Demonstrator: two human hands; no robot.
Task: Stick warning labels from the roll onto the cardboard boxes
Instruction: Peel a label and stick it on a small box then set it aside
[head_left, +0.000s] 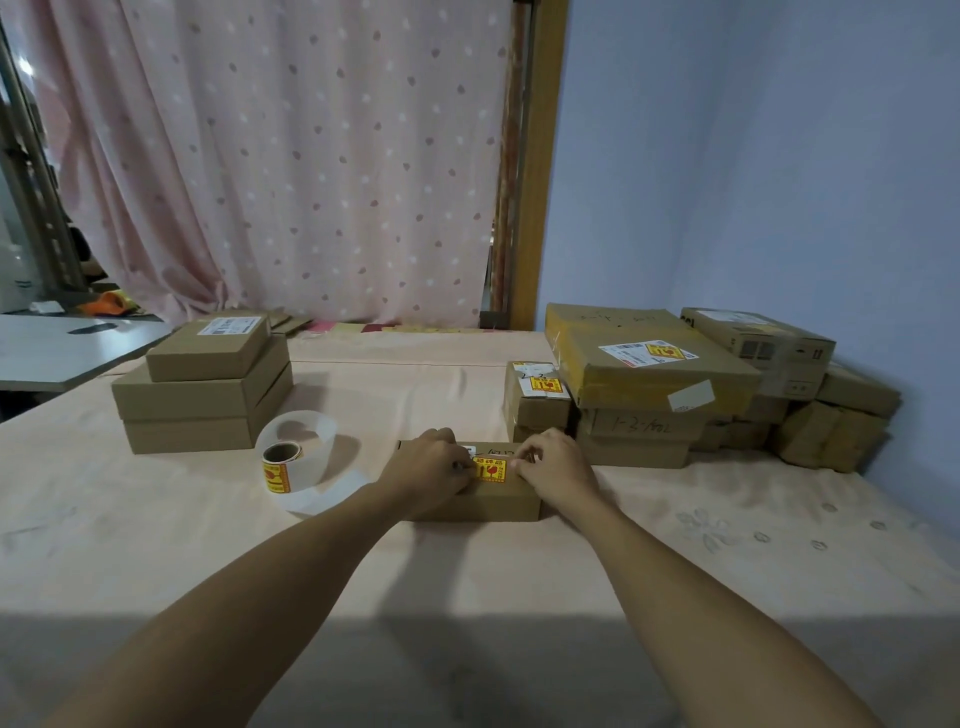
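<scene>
Just below frame centre, the warning label (491, 470) lies on the cardboard box (483, 505), its long axis running left to right. Our left hand (436, 467) and right hand (551, 464) flank it, and each seems to pinch its nearer end with curled fingers.

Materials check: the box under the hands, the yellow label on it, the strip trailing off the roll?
The box: plain brown cardboard, matte, crisp folded edges. The warning label: yellow printed sticker, paper or film, unclear. The trailing strip: thin white backing liner, likely coated paper; it curls in a loose loop.
</scene>
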